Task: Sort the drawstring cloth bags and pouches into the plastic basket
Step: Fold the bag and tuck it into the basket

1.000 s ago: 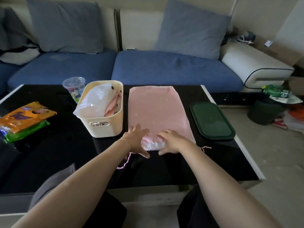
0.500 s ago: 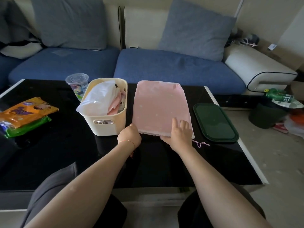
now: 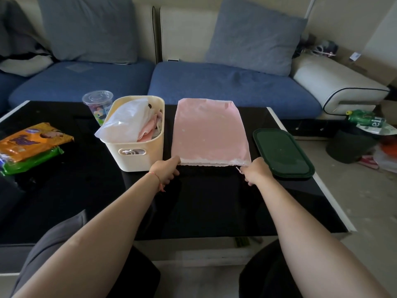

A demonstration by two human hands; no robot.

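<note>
From the head camera I look down at a black table [image 3: 64,190] with a blue sofa [image 3: 225,82] behind it. A pink cloth bag [image 3: 209,131] lies flat in the middle, its white gathered opening toward me. My left hand [image 3: 165,169] pinches the near left corner of that opening, fingers curled; my right hand [image 3: 255,171] pinches the near right corner, where a thin drawstring [image 3: 238,169] peeks out. Just left of the bag stands the cream plastic basket [image 3: 139,157], already holding a white plastic bag and pink cloth. A dark green lid [image 3: 281,153] lies to the right, a clear cup [image 3: 97,104] behind the basket, and snack packets [image 3: 32,145] far left.

I judge the bag is spread flat for folding. The next move likely calls for lifting both corners together and folding evenly away from me, until it is small enough for the crowded basket.
</note>
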